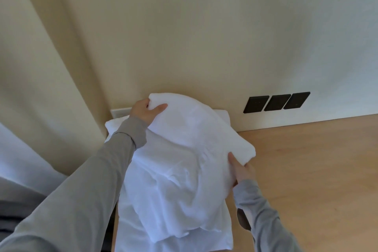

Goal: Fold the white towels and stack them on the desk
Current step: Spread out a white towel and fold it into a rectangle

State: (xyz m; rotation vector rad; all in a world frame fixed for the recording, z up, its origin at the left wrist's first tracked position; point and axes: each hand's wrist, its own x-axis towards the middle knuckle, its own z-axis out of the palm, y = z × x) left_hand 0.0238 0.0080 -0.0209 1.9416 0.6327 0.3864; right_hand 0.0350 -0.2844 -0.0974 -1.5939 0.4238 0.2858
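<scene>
left hand (145,111): your fingers (158,108) curl round the white towel's (180,170) far corner | right hand (242,172): your fingers pinch its right edge | towel: bunched, draped over other towels (204,241) on the surface (306,170) by the wall (204,26)

Your right side: bare desk (306,170) gives free passage. Wall (204,37) blocks behind towels (180,170); curtain (41,67) crowds left.
</scene>
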